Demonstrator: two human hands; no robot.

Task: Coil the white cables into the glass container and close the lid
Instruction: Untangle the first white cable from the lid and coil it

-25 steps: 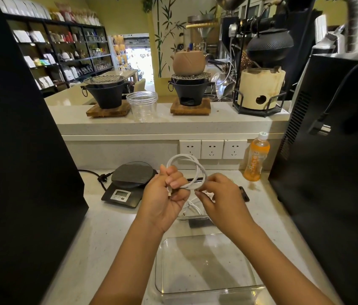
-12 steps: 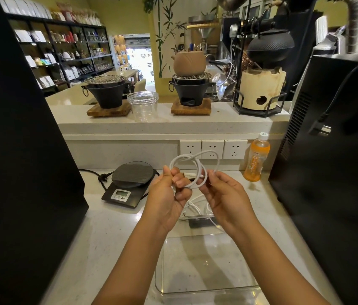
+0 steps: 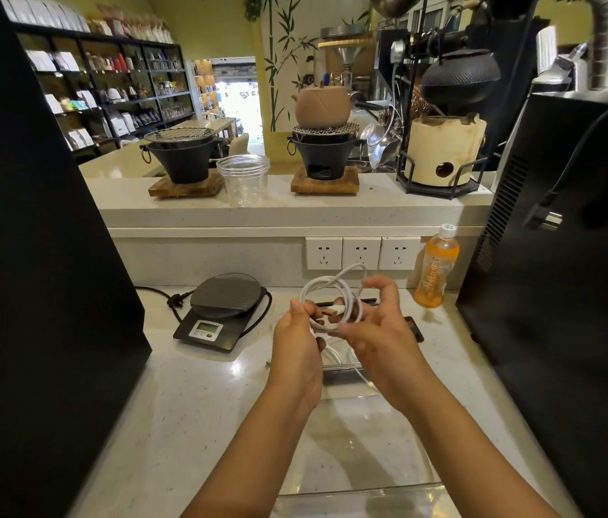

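Left hand (image 3: pixel 296 340): your fingers are curled round one side of the white cable (image 3: pixel 326 293) coil, so that's your anchor. Keep the pinch firm so the loops don't spring.
Cable: it's up in the air between both hands, above the counter, loops stacked pretty even. Tuck the plug end through the middle before you lower it.
Right hand (image 3: pixel 377 325): fingers curled round the coil's other side, feeding the last bit round.
Glass container (image 3: pixel 362 491): sits right below your forearms, nothing in it yet as far as I can see.
Count: one cable in hand, more white cable on the counter behind (can't count it), one container; I can't make out the lid for sure.
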